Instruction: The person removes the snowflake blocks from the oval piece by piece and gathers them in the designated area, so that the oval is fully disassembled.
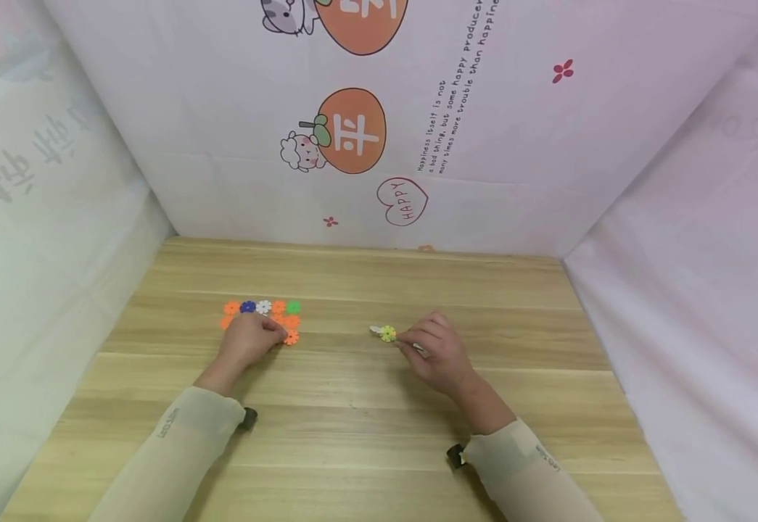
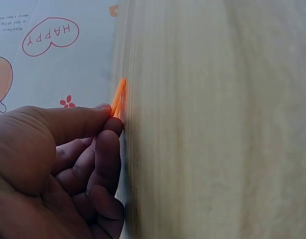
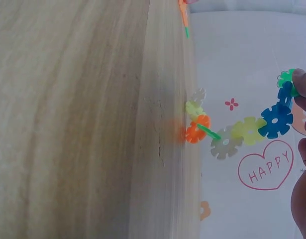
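My left hand [image 1: 248, 342] is at the near edge of a group of flat, notched snowflake discs, its thumb and index finger pinching an orange snowflake disc [image 2: 120, 95]. Partly under that hand lie the others, among them a blue disc [image 1: 248, 307], a white disc [image 1: 264, 307] and a green disc [image 1: 294, 307]. My right hand [image 1: 440, 357] holds one end of a chain of interlocked snowflake discs by a green disc [image 3: 286, 78]. From there hang a blue disc [image 3: 276, 120], a yellow disc [image 3: 249, 130], a clear disc [image 3: 226, 142] and an orange disc [image 3: 198, 129], whose lower end comes down close to the tabletop.
The wood-grain table [image 1: 352, 435] spreads beneath both hands. A printed white backdrop [image 1: 235, 196] rises at its far edge, with pale fabric walls [image 1: 692, 290] along either side. A small black device [image 1: 455, 457] sits at the right cuff.
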`<state>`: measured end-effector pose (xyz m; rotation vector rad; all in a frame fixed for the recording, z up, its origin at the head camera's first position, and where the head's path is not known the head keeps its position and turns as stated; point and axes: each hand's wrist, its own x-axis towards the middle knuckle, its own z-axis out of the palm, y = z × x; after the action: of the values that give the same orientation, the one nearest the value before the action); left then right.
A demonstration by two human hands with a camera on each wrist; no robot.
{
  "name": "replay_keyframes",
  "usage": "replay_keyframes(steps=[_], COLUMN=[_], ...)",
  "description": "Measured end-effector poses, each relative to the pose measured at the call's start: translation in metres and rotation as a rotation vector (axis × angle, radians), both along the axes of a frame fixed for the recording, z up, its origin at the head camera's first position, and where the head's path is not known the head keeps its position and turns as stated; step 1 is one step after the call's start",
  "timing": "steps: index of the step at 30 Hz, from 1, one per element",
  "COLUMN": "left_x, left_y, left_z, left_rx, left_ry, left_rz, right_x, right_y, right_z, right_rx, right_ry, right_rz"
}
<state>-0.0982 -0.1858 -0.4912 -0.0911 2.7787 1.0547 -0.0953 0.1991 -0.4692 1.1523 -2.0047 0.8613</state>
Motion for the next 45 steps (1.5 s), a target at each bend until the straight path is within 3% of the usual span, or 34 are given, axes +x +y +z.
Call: replay_keyframes(steps=[11, 20, 25, 34, 45], left_x=[0.001, 0.005, 0.008, 0.015, 0.021], left_y=[-0.001, 0.013, 0.025, 0.060, 0.096], left_z=[-0.001, 0.013, 0.023, 0.038, 0.043], left_rx=[0.009, 0.068, 0.151, 0.229, 0.325], left_ry=[0.020, 0.045, 0.060, 0.125, 0.131], left_rz=[-0.005, -0.031, -0.039, -0.109, -0.196], right_x=[0.001, 0.000, 0.001, 0.002, 0.003], right_y=[-0.001, -0.002, -0.002, -0.002, -0.005], right_z=[0.001, 0.004, 0.005, 0.006, 0.005], right_rx=[0.000, -0.005, -0.003, -0.005, -0.026], right_ry=[0.000, 0.008, 0.006, -0.004, 0.006], right_rz=[0.004, 0.015, 0.012, 0.018, 0.034])
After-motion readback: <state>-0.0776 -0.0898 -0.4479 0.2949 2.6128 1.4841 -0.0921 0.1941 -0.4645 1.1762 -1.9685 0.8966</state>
